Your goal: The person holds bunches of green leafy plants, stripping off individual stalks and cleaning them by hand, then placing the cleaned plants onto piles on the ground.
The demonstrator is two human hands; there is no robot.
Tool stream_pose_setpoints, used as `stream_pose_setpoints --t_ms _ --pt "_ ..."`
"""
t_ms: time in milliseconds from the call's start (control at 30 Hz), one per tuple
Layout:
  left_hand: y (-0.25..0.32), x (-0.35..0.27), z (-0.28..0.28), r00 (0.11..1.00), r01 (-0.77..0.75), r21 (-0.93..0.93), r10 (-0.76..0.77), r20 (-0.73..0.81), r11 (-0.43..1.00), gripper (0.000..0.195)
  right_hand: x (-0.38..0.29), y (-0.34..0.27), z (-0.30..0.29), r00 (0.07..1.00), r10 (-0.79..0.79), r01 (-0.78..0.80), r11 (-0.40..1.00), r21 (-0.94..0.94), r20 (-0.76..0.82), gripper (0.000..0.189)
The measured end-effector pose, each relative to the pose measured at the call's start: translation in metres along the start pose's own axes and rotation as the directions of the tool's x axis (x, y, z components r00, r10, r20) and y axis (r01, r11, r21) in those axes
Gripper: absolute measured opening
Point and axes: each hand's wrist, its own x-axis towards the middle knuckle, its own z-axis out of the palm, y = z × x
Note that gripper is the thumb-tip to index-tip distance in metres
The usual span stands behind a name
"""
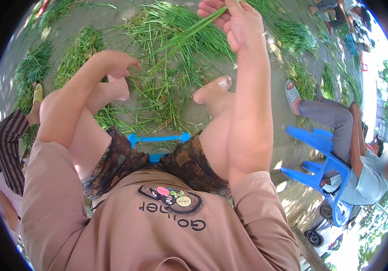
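Note:
Near the top edge, my right hand (236, 25) holds a few long green stalks (194, 32) under its thumb, palm turned up and fingers extended. The stalks slant down to the left, and their far ends blur towards my left hand (121, 64). That hand hangs over the ground with its fingers bent. Whether it pinches the stalk ends cannot be made out. Beneath both hands lies a thick heap of long green stalks (177, 20). Loose, tangled leaves (163, 98) are strewn between my feet.
I sit on a low blue plastic stool (160, 138). More green bundles (34, 64) lie at left, with a heap of leaves (78, 50) nearer. At right, a person (366, 179) on a blue plastic chair (336, 189) holds stalks. Striped trousers (7, 149) of another person show at left.

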Motion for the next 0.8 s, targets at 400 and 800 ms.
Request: stream_pose_setpoints --t_ms 400,800 --pt "-0.026 -0.011 -0.028 0.966 -0.253 -0.423 0.249 -0.065 0.87 0.072 0.009 -0.002 -0.018 0.997 0.079 -0.082 0.979 0.189 0.022 0.034" --pt "0.021 -0.018 -0.011 0.709 -0.276 -0.829 0.685 0.165 0.486 0.071 0.022 0.004 -0.032 0.988 0.156 -0.147 0.949 0.279 -0.012 0.03"
